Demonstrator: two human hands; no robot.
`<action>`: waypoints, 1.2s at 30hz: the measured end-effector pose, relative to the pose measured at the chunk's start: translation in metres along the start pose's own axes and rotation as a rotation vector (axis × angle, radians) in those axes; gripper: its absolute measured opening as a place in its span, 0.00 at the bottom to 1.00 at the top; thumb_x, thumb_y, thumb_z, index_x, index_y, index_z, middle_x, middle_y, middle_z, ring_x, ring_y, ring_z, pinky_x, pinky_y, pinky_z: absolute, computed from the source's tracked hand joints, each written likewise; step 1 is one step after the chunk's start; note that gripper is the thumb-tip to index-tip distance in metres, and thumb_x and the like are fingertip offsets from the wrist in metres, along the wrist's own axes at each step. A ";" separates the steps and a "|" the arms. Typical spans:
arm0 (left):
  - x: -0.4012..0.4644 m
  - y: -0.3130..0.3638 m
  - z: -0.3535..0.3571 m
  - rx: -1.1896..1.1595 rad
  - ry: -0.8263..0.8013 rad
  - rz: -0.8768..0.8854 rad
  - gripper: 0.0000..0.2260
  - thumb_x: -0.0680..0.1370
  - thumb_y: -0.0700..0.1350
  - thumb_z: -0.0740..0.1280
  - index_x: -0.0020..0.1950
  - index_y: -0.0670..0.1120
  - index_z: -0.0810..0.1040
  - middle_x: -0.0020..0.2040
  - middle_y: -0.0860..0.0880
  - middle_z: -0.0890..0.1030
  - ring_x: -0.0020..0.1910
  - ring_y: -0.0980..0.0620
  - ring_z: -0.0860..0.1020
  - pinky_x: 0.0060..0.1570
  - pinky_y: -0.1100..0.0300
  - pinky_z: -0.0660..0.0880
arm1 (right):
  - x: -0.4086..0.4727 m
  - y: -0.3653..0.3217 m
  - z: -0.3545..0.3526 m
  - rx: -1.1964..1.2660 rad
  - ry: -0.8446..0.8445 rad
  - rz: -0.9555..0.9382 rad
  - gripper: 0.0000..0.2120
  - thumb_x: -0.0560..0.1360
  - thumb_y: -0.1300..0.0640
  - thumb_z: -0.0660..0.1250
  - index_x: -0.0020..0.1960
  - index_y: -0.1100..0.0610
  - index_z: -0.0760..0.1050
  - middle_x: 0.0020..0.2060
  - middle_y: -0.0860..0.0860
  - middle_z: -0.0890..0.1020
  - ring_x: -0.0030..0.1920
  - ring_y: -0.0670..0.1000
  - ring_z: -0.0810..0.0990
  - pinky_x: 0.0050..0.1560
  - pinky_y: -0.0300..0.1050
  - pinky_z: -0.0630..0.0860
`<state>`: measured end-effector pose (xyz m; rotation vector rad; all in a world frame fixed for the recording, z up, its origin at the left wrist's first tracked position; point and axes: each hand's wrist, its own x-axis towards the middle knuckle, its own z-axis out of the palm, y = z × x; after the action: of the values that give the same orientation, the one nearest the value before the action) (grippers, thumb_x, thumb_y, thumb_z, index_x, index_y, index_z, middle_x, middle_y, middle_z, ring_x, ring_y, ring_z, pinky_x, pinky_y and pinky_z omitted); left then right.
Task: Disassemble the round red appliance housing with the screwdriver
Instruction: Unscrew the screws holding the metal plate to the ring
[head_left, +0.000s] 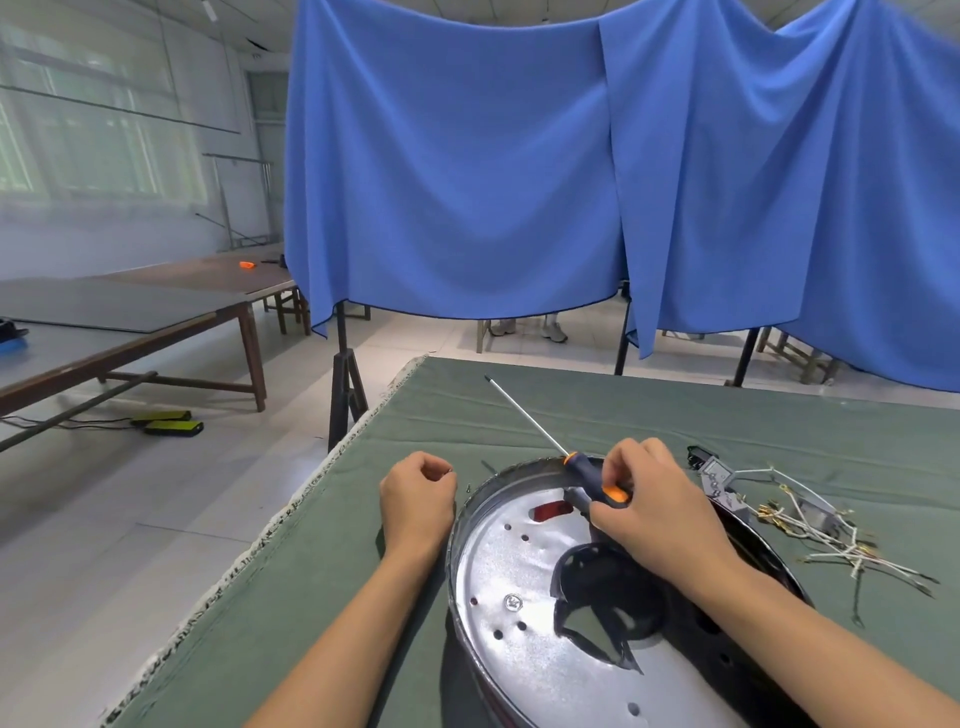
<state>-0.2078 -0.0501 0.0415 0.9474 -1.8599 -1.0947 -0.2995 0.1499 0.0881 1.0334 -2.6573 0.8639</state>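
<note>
blue curtain (467, 156), green tablecloth (675, 415), black-orange screwdriver (587, 480)

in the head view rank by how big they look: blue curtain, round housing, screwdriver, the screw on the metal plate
1. blue curtain
2. round housing, though it is cut off by the frame edge
3. screwdriver, held by the right hand
4. screw

Workshop: long worktables (124, 332), blue backdrop (467, 171)
</note>
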 end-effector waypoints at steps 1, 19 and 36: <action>0.000 0.001 0.000 0.007 0.005 -0.009 0.03 0.71 0.36 0.68 0.41 0.43 0.80 0.39 0.47 0.81 0.41 0.47 0.79 0.44 0.58 0.73 | -0.001 0.000 0.000 0.004 -0.001 0.001 0.14 0.71 0.49 0.72 0.41 0.49 0.66 0.42 0.46 0.69 0.36 0.48 0.74 0.36 0.44 0.72; 0.008 -0.004 0.007 0.186 -0.042 0.059 0.02 0.73 0.39 0.66 0.43 0.45 0.76 0.39 0.49 0.79 0.44 0.46 0.77 0.43 0.55 0.72 | -0.003 -0.002 -0.004 0.025 -0.010 0.003 0.14 0.71 0.47 0.71 0.40 0.48 0.66 0.42 0.45 0.70 0.38 0.45 0.74 0.35 0.41 0.70; 0.015 -0.004 0.009 0.402 -0.151 0.119 0.05 0.73 0.43 0.69 0.41 0.50 0.85 0.43 0.52 0.83 0.52 0.48 0.75 0.54 0.55 0.67 | -0.004 -0.002 -0.003 0.037 -0.008 0.011 0.13 0.70 0.52 0.72 0.40 0.48 0.66 0.43 0.44 0.70 0.39 0.45 0.75 0.36 0.41 0.72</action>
<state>-0.2213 -0.0610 0.0381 0.9792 -2.2839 -0.7509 -0.2957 0.1529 0.0902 1.0339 -2.6657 0.9157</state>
